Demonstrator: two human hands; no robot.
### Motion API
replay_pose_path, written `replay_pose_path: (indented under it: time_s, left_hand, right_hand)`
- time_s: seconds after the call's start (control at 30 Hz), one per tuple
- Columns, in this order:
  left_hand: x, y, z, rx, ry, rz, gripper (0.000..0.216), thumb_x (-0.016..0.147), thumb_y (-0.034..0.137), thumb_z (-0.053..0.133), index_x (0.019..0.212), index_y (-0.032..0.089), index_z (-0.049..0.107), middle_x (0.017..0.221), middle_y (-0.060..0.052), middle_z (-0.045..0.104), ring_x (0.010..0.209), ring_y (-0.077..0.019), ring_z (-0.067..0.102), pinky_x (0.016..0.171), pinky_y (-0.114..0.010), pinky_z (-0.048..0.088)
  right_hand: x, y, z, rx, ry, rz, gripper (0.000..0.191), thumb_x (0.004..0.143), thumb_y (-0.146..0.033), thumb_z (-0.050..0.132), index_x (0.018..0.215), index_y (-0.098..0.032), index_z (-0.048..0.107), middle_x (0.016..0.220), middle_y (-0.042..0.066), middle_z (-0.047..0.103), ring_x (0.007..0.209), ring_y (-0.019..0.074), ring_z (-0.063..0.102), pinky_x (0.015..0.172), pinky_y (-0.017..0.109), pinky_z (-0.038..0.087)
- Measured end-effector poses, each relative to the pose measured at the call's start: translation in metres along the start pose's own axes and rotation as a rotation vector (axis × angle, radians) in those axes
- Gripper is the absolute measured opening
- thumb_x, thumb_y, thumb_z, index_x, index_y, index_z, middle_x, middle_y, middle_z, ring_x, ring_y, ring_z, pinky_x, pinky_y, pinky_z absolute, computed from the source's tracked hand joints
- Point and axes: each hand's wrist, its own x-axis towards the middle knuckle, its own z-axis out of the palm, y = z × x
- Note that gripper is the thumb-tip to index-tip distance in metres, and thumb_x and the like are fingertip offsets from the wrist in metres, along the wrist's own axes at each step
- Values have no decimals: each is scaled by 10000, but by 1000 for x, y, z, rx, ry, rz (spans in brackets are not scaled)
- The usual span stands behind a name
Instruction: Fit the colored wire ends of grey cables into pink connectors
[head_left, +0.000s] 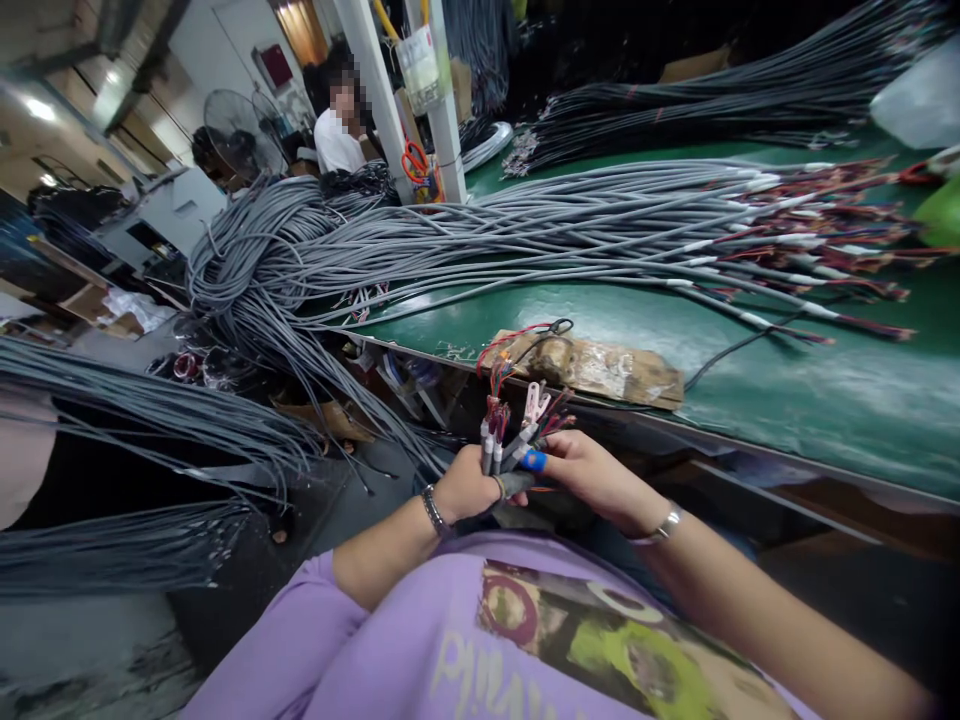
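In front of my body, my left hand point(469, 485) is closed around several grey cables point(491, 455) whose ends point up. These ends carry white bands and fan out into thin red, orange and dark wires point(499, 390). A pale pink clip point(534, 403) sticks up among the cable ends. My right hand point(589, 470) is closed at the right side of the same bunch, thumb and fingers pinched on cable ends there. A blue wrap point(534, 460) is around one of its fingers. The exact grip of the right fingertips is partly hidden.
A green table point(750, 400) lies ahead, with a taped cardboard piece point(615, 372) at its near edge. A long bundle of grey cables point(525, 225) crosses it, with black cables point(675, 110) behind. More cables point(150, 390) hang at left. A person point(339, 135) is near a post.
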Motion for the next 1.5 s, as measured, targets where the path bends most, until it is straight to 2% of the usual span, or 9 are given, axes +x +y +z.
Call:
replay_pose_path:
  time_s: [0.07, 0.2, 0.3, 0.4, 0.5, 0.77, 1.03, 1.33, 1.5]
  left_hand:
    - [0, 1, -1, 8, 10, 3, 376, 651, 466, 743, 590, 112, 628, 541, -48, 623, 491, -118, 542, 533, -244, 455]
    - [0, 2, 0, -82, 188, 16, 385, 645, 486, 740, 610, 121, 622, 525, -38, 615, 474, -124, 554, 525, -253, 473]
    - [1, 2, 1, -133, 300, 37, 401, 658, 505, 727, 590, 127, 609, 528, -43, 623, 479, -130, 570, 538, -261, 489]
    - [2, 1, 2, -160, 348, 51, 398, 633, 501, 753, 603, 130, 611, 526, -40, 628, 483, -135, 582, 529, -257, 488]
    - [3, -1, 1, -161, 327, 48, 402, 623, 499, 765, 600, 128, 613, 523, -42, 630, 484, -137, 588, 519, -250, 483]
    - [-2, -2, -9, -172, 53, 99, 402, 584, 478, 804, 660, 114, 651, 552, -38, 646, 510, -143, 605, 547, -265, 499]
    - [-5, -8, -6, -242, 281, 72, 421, 616, 517, 767, 625, 123, 620, 526, -37, 633, 474, -128, 576, 523, -253, 476]
    - [-4, -8, -6, -237, 258, 49, 395, 599, 481, 783, 622, 130, 605, 535, -36, 633, 483, -134, 582, 526, -254, 469]
    - [-4, -6, -5, -227, 312, 65, 398, 612, 490, 772, 603, 128, 607, 519, -37, 626, 480, -131, 578, 524, -251, 465]
  right_hand:
    - [-2, 1, -1, -13, 40, -16, 384, 687, -534, 742, 688, -161, 647, 599, 26, 662, 625, 172, 611, 692, 312, 473]
    - [-6, 11, -9, 132, 252, -21, 424, 653, -578, 750, 742, -179, 640, 732, 27, 657, 644, 141, 583, 670, 304, 501]
    - [-9, 20, -8, 282, 230, 32, 464, 614, -565, 782, 850, -194, 633, 823, 28, 636, 614, 124, 551, 602, 319, 523]
    - [-9, 26, 3, 237, 257, 29, 403, 635, -482, 801, 833, -186, 611, 703, -7, 589, 571, 101, 502, 572, 279, 498]
    - [-6, 27, 15, 144, 340, -54, 376, 665, -489, 772, 774, -180, 589, 653, 1, 607, 570, 105, 504, 542, 241, 434]
    - [1, 11, 20, -11, 220, -70, 383, 721, -548, 695, 771, -191, 564, 576, 8, 621, 546, 145, 545, 533, 271, 376]
    - [-2, 16, 13, 186, 280, 84, 452, 618, -557, 779, 715, -178, 552, 605, -44, 504, 515, 75, 423, 534, 249, 428]
    - [3, 16, 19, 97, 265, 38, 387, 663, -502, 767, 717, -184, 555, 587, -17, 555, 538, 106, 484, 539, 253, 422]
    - [1, 19, 19, 96, 345, 6, 370, 629, -477, 787, 659, -175, 576, 547, -34, 509, 516, 88, 432, 532, 245, 413]
